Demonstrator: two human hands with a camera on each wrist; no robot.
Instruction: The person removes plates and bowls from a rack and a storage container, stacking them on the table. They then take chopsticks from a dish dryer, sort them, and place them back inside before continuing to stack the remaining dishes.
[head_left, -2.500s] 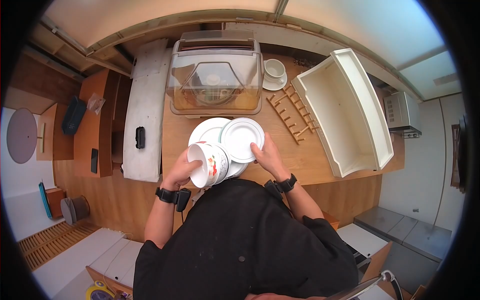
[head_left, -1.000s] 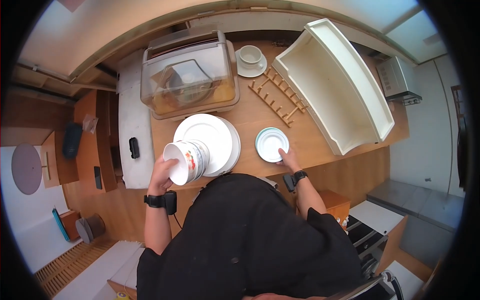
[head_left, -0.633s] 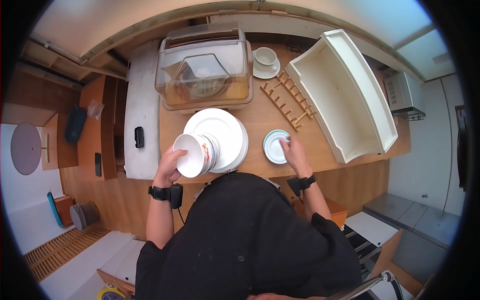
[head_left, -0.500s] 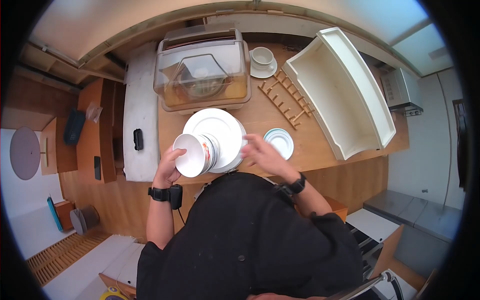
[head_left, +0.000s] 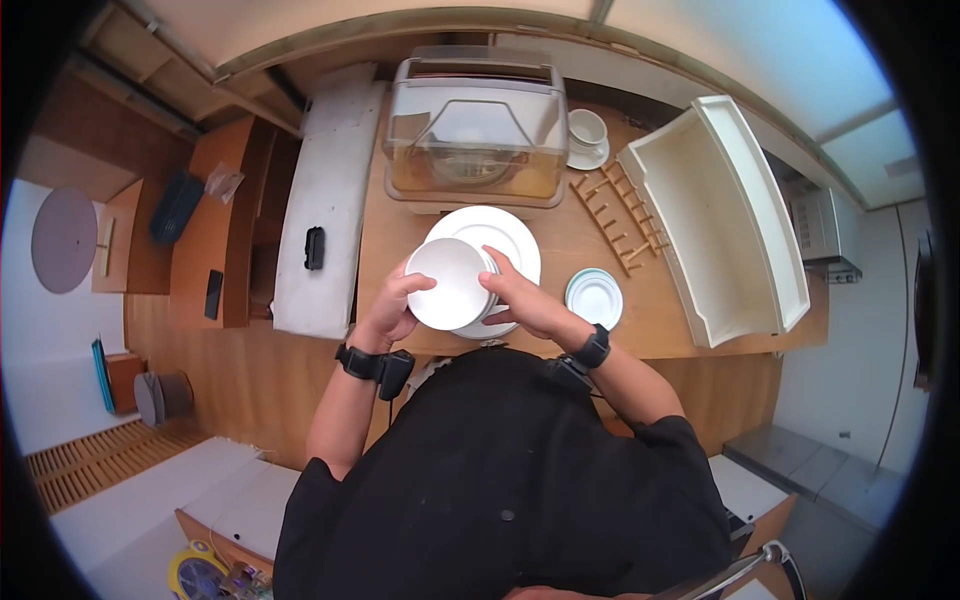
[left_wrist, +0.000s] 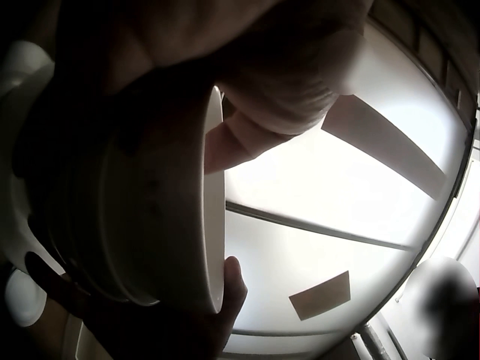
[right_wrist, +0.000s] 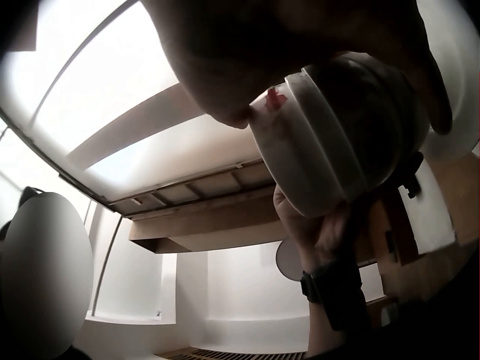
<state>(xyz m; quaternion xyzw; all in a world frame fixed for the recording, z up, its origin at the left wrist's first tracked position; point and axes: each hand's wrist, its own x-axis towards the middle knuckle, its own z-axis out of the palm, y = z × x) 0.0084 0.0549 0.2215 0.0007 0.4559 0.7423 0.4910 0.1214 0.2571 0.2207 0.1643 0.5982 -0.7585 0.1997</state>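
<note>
A person grips a stack of white bowls (head_left: 446, 292) at the centre of the head view, the left hand (head_left: 390, 308) hooking its thumb over the rim, the right hand (head_left: 528, 302) clasping the opposite side with spread fingers. Large plates (head_left: 514, 236) lie beneath on the table (head_left: 385, 243); smaller plates (head_left: 594, 302) sit right of centre.

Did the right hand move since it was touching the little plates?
Yes. The right hand has moved left, farther from the white bin and off the small plates; it now touches the stacked bowls.
</note>
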